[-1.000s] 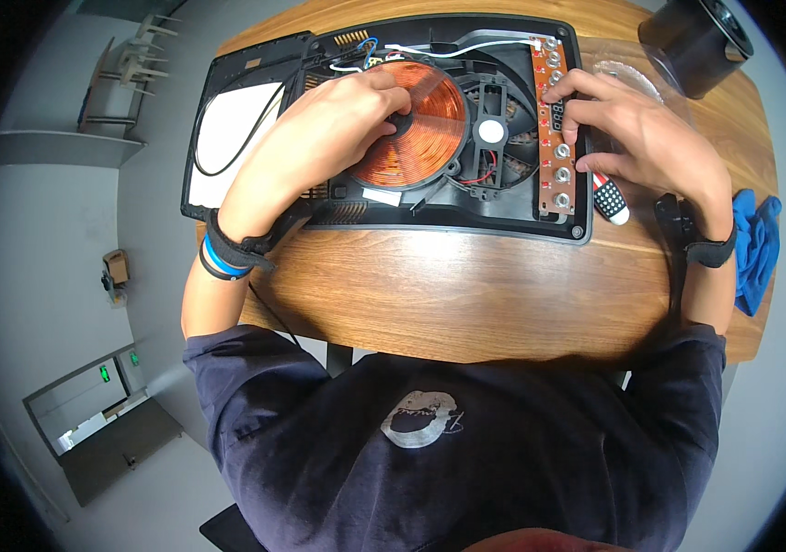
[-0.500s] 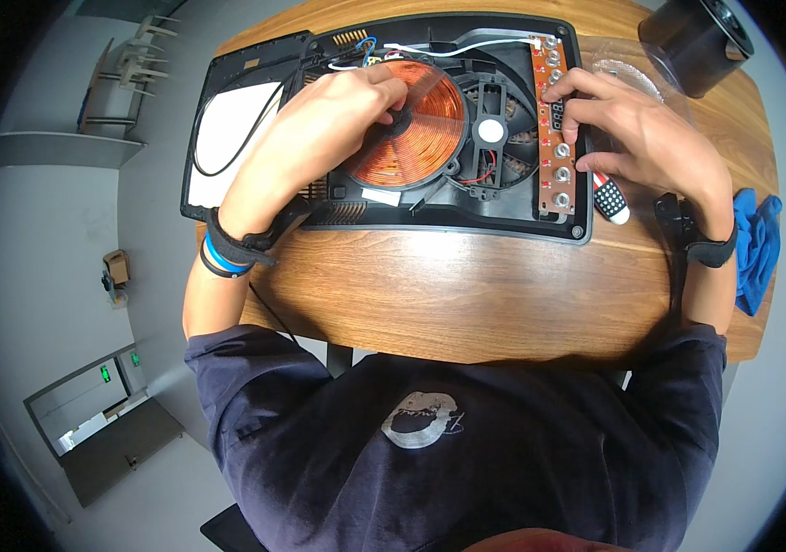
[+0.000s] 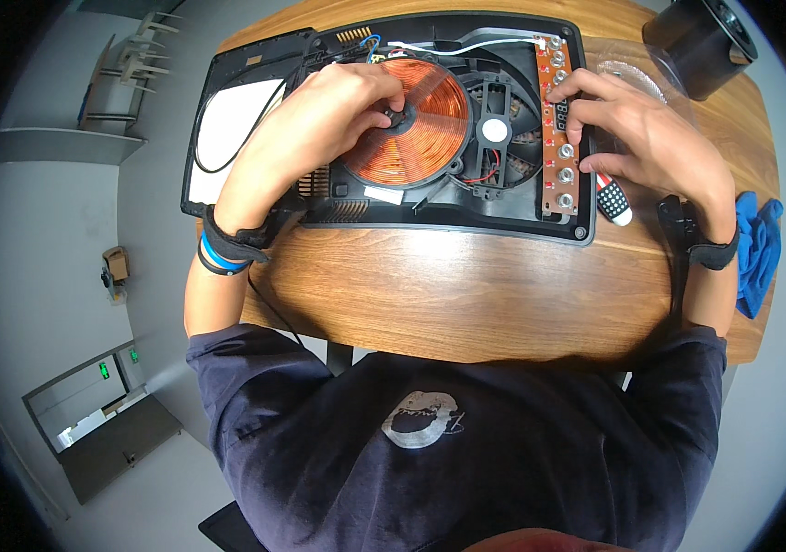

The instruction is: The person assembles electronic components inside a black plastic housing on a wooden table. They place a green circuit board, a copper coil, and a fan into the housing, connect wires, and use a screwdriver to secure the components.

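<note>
An opened induction cooker [image 3: 466,220] lies on the table with its insides bare. My left hand [image 3: 342,106] reaches over the flat copper coil [image 3: 443,120]. Its thumb and forefinger are closed on a small black piece [image 3: 396,119] at the coil's centre, mostly hidden by the fingers. My right hand [image 3: 632,124] rests at the right side with fingers apart, fingertips on the brown control board [image 3: 558,175] and thumb by its right edge. Between coil and board sits a black fan [image 3: 517,133]. A white cable [image 3: 457,49] runs along the top to the board.
Right of the cooker lie a patterned red, black and white object [image 3: 612,198], clear plastic packaging [image 3: 632,78] and a blue cloth [image 3: 757,248]. A black cylindrical container [image 3: 698,51] stands at the far right. A black cord [image 3: 269,308] hangs over the table's front edge [image 3: 393,354].
The cooker has shifted slightly to the right, together with its coil and board. My left thumb and forefinger have adjusted at the coil's centre. The right hand keeps its place on the board.
</note>
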### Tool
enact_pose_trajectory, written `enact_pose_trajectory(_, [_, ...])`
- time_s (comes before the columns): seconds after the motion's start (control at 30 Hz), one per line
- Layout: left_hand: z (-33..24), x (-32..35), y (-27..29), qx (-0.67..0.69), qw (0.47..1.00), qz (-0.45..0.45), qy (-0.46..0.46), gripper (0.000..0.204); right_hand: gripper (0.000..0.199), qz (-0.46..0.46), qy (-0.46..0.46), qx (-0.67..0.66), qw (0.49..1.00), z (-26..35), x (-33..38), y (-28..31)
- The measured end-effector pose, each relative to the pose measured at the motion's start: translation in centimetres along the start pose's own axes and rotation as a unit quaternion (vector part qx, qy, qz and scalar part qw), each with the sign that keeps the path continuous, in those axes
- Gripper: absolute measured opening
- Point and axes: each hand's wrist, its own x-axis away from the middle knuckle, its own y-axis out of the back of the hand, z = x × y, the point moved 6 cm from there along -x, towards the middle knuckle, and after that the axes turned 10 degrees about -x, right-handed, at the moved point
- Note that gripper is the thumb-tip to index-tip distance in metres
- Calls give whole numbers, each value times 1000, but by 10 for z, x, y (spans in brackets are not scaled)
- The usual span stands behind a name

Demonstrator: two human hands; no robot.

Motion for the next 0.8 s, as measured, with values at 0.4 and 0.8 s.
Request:
enact_pose_trajectory(0.4, [0,-2,-6,3,1000,9,16,17,31,-4,-3,14,1000,0,0,-1])
enact_pose_trajectory(0.8, [-3,-2,-3,-12,1000,-1,10,18,30,-11,-1,14,1000,1,0,0])
